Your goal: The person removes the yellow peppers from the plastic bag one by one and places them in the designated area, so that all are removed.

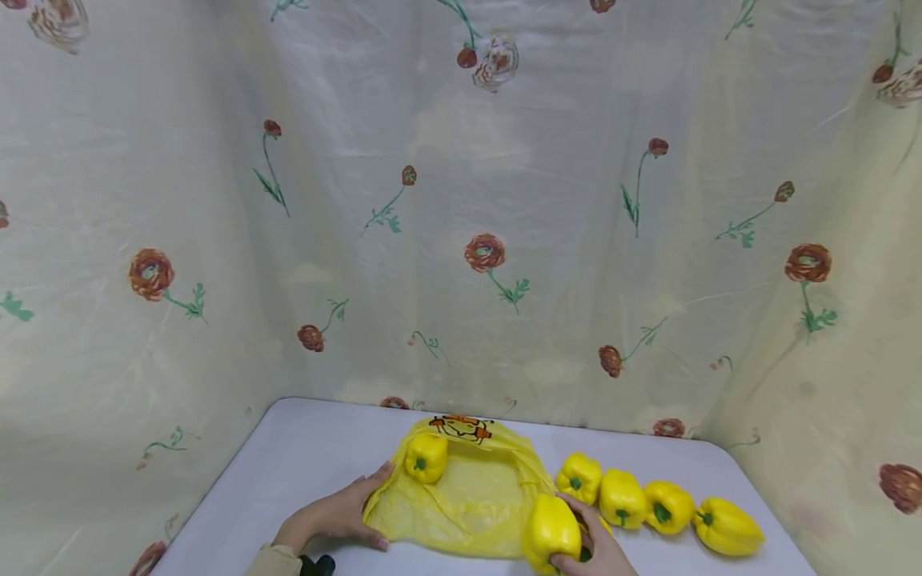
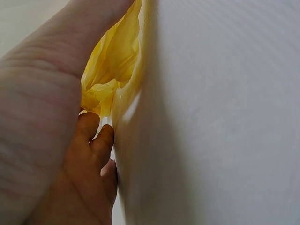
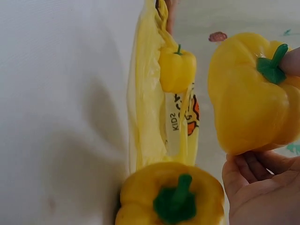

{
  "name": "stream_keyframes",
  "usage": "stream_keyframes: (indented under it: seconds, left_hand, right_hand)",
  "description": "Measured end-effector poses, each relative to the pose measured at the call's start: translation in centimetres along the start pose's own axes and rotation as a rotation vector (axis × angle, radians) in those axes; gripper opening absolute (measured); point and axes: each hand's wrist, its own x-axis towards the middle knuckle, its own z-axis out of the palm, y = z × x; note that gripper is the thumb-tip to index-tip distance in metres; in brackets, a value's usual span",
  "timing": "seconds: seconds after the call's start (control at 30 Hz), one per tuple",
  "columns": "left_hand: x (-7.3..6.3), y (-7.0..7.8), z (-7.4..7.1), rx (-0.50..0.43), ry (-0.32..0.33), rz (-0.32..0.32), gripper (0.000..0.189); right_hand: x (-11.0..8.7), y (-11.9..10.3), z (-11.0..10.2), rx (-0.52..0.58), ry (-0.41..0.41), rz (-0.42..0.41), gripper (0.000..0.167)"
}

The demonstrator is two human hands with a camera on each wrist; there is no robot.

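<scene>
My right hand (image 1: 598,544) grips a yellow bell pepper (image 1: 553,528) at the near right corner of a yellow plastic bag (image 1: 468,496). In the right wrist view, the thumb lies on the green stem of this held pepper (image 3: 248,93), and fingers support it from the other side. A second bell pepper (image 3: 164,197) sits close to the hand, mostly hidden behind it in the head view. My left hand (image 1: 342,512) rests at the bag's left edge, thumb and fingers spread loosely. Another bell pepper (image 1: 426,458) is at the bag's open mouth, upper left.
Right of the bag, several yellow bell peppers (image 1: 623,498) form a row on the white table (image 1: 288,456). A flower-printed curtain (image 1: 446,320) surrounds the table's back and sides. Something black (image 1: 317,566) shows at the left wrist.
</scene>
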Motion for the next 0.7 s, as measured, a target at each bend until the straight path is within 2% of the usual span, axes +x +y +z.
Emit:
stream_keyframes:
  seconds: [0.33,0.7]
  left_hand:
    - [0.1,0.0,0.1,0.005,-0.014,0.012,0.122]
    - [0.2,-0.3,0.1,0.012,-0.007,0.013,0.123]
  right_hand:
    - [-1.4,1.0,-2.1,-0.010,0.154,0.024,0.088]
    - [-2.0,2.8,-5.8,0.003,0.205,0.026,0.083]
